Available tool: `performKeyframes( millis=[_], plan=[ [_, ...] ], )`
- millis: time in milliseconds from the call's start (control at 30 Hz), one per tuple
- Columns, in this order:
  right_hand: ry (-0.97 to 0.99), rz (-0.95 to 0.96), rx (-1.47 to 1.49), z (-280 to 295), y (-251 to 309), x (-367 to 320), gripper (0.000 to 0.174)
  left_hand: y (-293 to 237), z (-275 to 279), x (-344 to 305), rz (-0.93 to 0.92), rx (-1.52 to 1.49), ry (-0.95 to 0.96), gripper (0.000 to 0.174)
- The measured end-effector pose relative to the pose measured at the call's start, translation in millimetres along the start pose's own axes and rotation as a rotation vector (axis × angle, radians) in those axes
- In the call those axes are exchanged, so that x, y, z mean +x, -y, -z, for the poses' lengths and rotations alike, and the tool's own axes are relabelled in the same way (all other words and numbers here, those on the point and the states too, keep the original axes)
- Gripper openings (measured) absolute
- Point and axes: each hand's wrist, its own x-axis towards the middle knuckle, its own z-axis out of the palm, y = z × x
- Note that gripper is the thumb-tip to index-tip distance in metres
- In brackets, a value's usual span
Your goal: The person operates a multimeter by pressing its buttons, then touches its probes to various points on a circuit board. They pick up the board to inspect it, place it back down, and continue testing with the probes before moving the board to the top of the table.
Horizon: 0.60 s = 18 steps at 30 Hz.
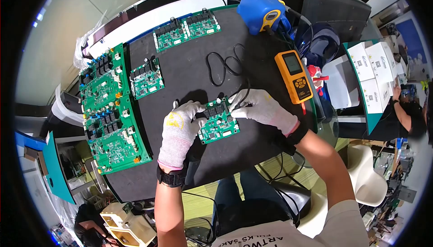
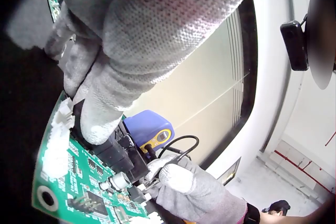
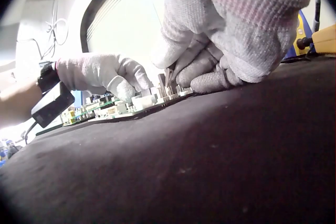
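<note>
A green circuit board lies on the dark mat, its black relays along the far edge. My gloved left hand grips it at the left, fingertips on the black relays. At the far right corner, my gloved right hand pinches a thin metal piece between thumb and fingers, low over the board's components. A black cable reaches this hand. What the metal piece belongs to is hidden by the fingers.
More green boards lie to the left and at the back. A blue station stands at the back right, with an orange meter in front. Looped black cable crosses the mat. White boxes sit farther right.
</note>
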Motion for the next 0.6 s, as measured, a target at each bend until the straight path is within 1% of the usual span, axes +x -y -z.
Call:
performKeyframes(
  millis=[133, 200, 433, 500, 533, 600],
  plan=[
    [0.001, -0.055, -0.009, -0.5, 0.5, 0.3, 0.023, -0.6, 0.1, 0.1, -0.009, -0.004, -0.015, 0.031],
    [-0.010, 0.030, -0.042, -1.0, -3.3, 0.7, 0.022, -1.1, 0.7, -0.1, -0.017, -0.002, -0.016, 0.031],
    [-0.010, 0.027, -0.020, -2.6, -4.6, 1.5, 0.021, -2.2, 2.2, 0.4, -0.020, 0.000, -0.006, 0.031],
    [0.025, -0.122, 0.203, -1.9, 1.3, 0.8, 0.019, -2.4, 2.5, 0.2, -0.011, -0.003, -0.003, 0.031],
    [0.025, -0.122, 0.201, -2.0, -0.1, 0.3, 0.019, -2.5, 2.5, 0.1, -0.002, -0.006, 0.001, 0.032],
    [0.027, -0.106, 0.350, -2.4, -4.9, -0.8, 0.018, -2.7, 2.5, 0.2, -0.006, -0.001, -0.004, 0.031]
  ],
)
